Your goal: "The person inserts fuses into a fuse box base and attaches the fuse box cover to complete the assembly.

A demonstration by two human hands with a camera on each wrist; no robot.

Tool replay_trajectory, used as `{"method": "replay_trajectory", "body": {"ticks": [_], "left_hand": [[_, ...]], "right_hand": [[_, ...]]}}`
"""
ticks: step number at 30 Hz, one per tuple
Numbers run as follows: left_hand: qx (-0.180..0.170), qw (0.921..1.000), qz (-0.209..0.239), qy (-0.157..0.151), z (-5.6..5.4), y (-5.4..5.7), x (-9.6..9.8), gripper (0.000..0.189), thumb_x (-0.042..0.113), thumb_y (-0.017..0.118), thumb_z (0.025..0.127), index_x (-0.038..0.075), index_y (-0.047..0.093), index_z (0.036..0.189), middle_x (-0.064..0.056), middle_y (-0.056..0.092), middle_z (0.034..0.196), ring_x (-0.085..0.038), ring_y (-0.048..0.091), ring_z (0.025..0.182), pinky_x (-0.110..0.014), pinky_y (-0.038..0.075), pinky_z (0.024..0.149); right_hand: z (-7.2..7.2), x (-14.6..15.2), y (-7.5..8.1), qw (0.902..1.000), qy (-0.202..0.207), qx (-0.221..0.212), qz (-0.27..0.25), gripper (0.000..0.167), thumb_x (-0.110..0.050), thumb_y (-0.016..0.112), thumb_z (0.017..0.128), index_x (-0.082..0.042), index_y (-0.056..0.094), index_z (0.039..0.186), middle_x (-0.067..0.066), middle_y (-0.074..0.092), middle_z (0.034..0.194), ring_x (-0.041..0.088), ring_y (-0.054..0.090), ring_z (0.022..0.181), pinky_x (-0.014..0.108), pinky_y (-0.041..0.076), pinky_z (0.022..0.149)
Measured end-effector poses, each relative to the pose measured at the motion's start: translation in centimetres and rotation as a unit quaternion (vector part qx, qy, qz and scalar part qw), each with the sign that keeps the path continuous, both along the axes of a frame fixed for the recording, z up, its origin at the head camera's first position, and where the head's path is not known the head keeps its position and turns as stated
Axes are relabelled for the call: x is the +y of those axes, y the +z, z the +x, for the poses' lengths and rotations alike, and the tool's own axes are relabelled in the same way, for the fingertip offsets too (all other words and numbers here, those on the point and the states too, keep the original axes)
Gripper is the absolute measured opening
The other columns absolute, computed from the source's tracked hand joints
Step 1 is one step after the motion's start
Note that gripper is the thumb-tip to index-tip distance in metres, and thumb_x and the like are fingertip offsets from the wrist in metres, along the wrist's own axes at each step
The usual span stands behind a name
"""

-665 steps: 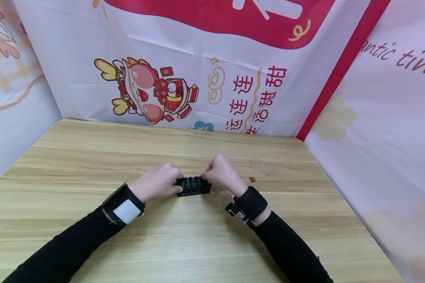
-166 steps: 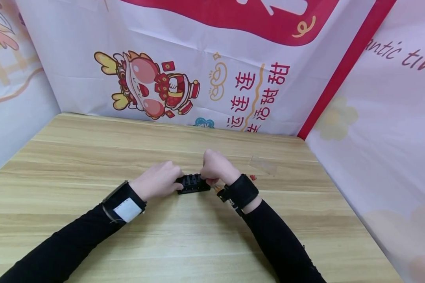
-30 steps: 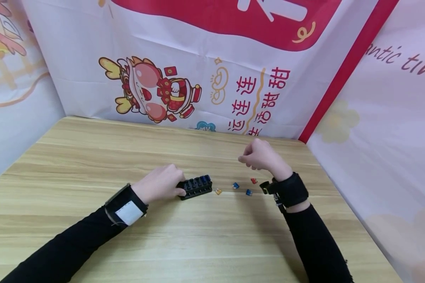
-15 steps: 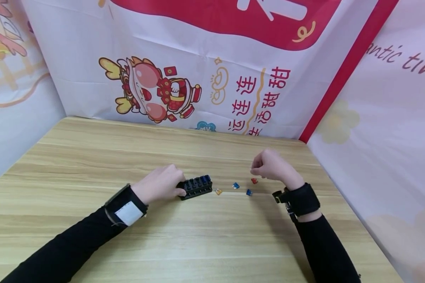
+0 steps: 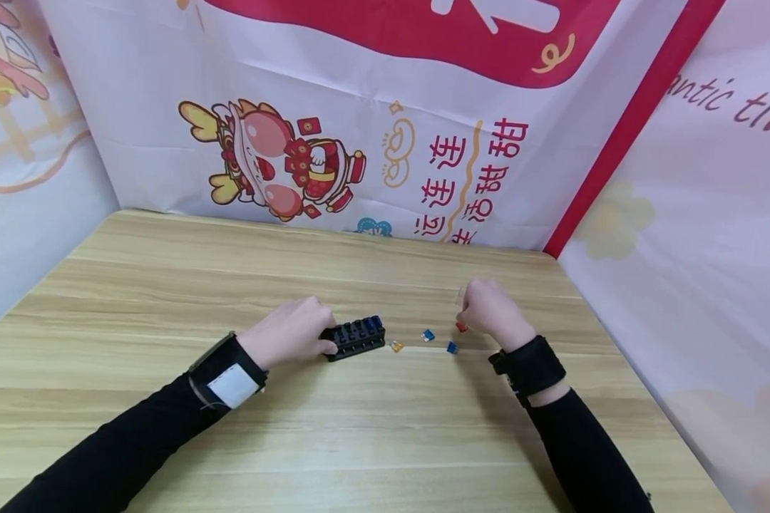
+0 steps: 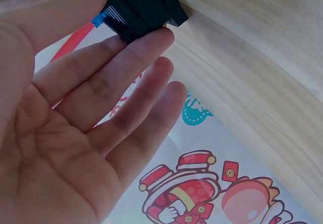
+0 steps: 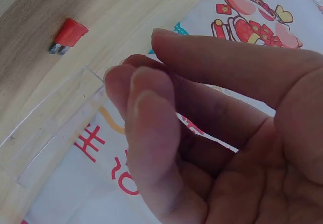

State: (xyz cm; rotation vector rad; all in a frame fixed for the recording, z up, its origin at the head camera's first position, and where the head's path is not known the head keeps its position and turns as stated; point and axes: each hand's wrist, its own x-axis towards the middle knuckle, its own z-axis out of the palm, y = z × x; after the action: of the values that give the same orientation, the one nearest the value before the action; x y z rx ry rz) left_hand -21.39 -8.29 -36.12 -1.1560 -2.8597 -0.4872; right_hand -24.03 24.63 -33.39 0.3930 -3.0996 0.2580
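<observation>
A black fuse block [image 5: 357, 343] lies on the table, with dark blue fuses [image 5: 373, 323] seated at its right end. My left hand [image 5: 289, 331] grips its left end between thumb and fingers; in the left wrist view the block [image 6: 144, 7] sits between thumb and fingertips. Over on the right, my right hand [image 5: 495, 313] hovers by a red blade fuse [image 5: 461, 327], partly covering it in the head view. The right wrist view shows that red fuse [image 7: 70, 33] apart from the bent fingers, which hold nothing; a space separates thumb and fingertips.
Two blue blade fuses [image 5: 428, 335] and an amber blade fuse [image 5: 396, 346] lie between the block and my right hand. A clear plastic cover [image 7: 50, 125] lies beside the red fuse, largely hidden in the head view. A printed cloth [image 5: 334, 57] hangs behind the table.
Since 5.5 seconds ago my right hand has left the block's right end and moved right. In the last second it has come down towards the red fuse. My left hand keeps its grip.
</observation>
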Motion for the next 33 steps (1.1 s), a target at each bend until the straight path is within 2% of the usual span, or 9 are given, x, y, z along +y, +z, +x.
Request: {"method": "replay_trajectory", "body": {"ticks": [2, 8, 11, 20, 28, 33], "left_hand": [[0.001, 1.0, 0.0, -0.001, 0.0, 0.0, 0.0, 0.019, 0.022, 0.082, 0.082, 0.009, 0.071, 0.075, 0.005, 0.049, 0.06, -0.007, 0.039, 0.049, -0.024, 0.032, 0.047], [-0.002, 1.0, 0.001, 0.002, 0.0, 0.0, -0.2, 0.019, 0.023, 0.082, 0.082, 0.008, 0.071, 0.076, 0.005, 0.049, 0.061, -0.007, 0.039, 0.05, -0.024, 0.032, 0.048], [-0.002, 1.0, 0.001, 0.003, 0.0, 0.0, -0.1, 0.019, 0.023, 0.082, 0.082, 0.008, 0.072, 0.077, 0.005, 0.051, 0.062, -0.008, 0.041, 0.051, -0.024, 0.033, 0.048], [-0.003, 1.0, -0.001, 0.0, -0.1, 0.0, 0.0, 0.018, 0.023, 0.082, 0.082, 0.008, 0.072, 0.077, 0.005, 0.051, 0.062, -0.007, 0.041, 0.051, -0.024, 0.034, 0.049], [-0.006, 1.0, -0.001, -0.002, -0.2, -0.1, 0.0, 0.019, 0.023, 0.082, 0.083, 0.01, 0.07, 0.075, 0.005, 0.048, 0.06, -0.007, 0.039, 0.05, -0.024, 0.031, 0.048], [-0.007, 1.0, 0.001, -0.002, -0.3, -0.1, 0.0, 0.019, 0.023, 0.082, 0.083, 0.009, 0.071, 0.076, 0.005, 0.049, 0.061, -0.007, 0.04, 0.05, -0.024, 0.032, 0.048]], "right_hand": [[-0.1, -0.1, -0.1, 1.0, 0.001, -0.008, 0.003, 0.043, 0.002, 0.07, 0.072, -0.016, 0.042, 0.043, -0.009, 0.03, 0.05, 0.013, 0.032, 0.053, 0.029, 0.029, 0.051], [-0.5, -0.4, -0.6, 0.9993, 0.01, -0.028, 0.023, 0.03, -0.005, 0.073, 0.076, -0.012, 0.057, 0.051, -0.006, 0.047, 0.051, 0.014, 0.043, 0.053, 0.03, 0.034, 0.049], [-0.5, -0.5, -0.9, 0.9992, 0.001, -0.026, 0.029, 0.031, -0.009, 0.075, 0.078, -0.013, 0.059, 0.052, -0.004, 0.051, 0.052, 0.015, 0.046, 0.054, 0.031, 0.036, 0.048], [-0.7, -0.2, -1.2, 0.9985, -0.019, -0.035, 0.036, 0.031, -0.009, 0.079, 0.078, -0.01, 0.057, 0.057, -0.003, 0.05, 0.056, 0.015, 0.047, 0.054, 0.03, 0.037, 0.049], [-0.8, 0.0, -1.6, 0.9991, -0.01, -0.023, 0.034, 0.027, -0.006, 0.081, 0.074, -0.009, 0.058, 0.059, 0.0, 0.055, 0.06, 0.018, 0.052, 0.059, 0.034, 0.043, 0.053], [-0.9, 0.1, -2.0, 0.9997, -0.002, -0.011, 0.024, 0.034, -0.005, 0.082, 0.073, -0.009, 0.053, 0.056, -0.002, 0.045, 0.057, 0.016, 0.044, 0.056, 0.033, 0.039, 0.052]]}}
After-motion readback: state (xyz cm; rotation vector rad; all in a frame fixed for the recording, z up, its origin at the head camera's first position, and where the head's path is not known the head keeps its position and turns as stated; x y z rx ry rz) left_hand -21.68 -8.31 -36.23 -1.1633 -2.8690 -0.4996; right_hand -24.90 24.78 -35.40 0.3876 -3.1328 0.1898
